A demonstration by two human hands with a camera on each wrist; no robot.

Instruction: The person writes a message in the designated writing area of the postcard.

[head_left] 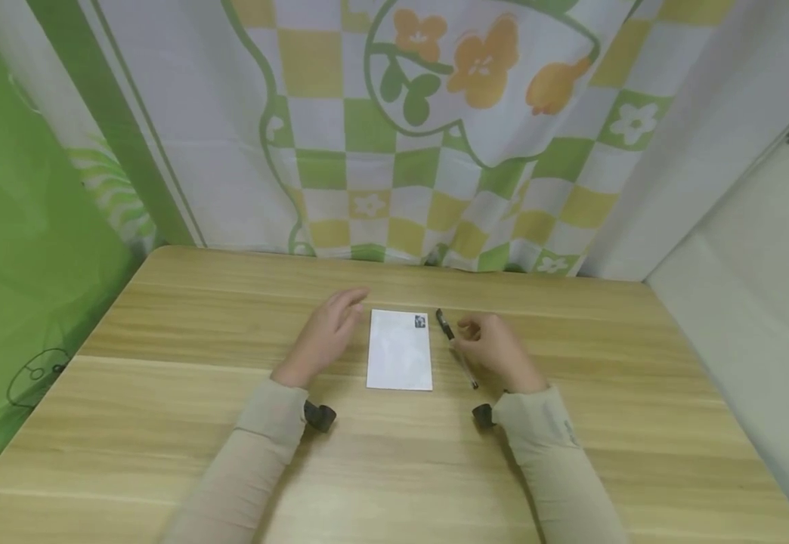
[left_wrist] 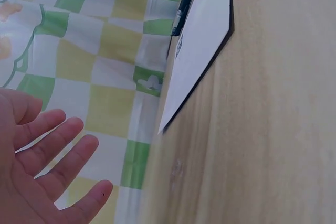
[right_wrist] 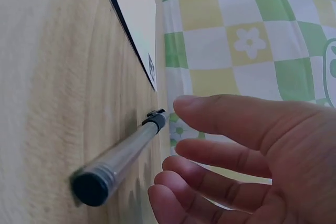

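A white rectangular sheet or pad (head_left: 399, 351) with a small dark printed square in its upper right corner lies flat on the wooden table. To its right lies a pen (head_left: 463, 363) with a clear barrel and black ends, slanting. My left hand (head_left: 325, 332) hovers left of the white piece, its fingers spread and empty in the left wrist view. Just right of the pen is my right hand (head_left: 496, 347). In the right wrist view its thumb and loosely bent fingers stand apart near the pen (right_wrist: 123, 158), holding nothing.
The wooden table (head_left: 394, 468) reaches back to a checkered curtain (head_left: 367, 174) hanging at its far edge. Green cloth (head_left: 20, 227) hangs at the left, with a thin dark wire loop (head_left: 35, 372) by the table's edge. A pale surface (head_left: 762, 264) borders the right side.
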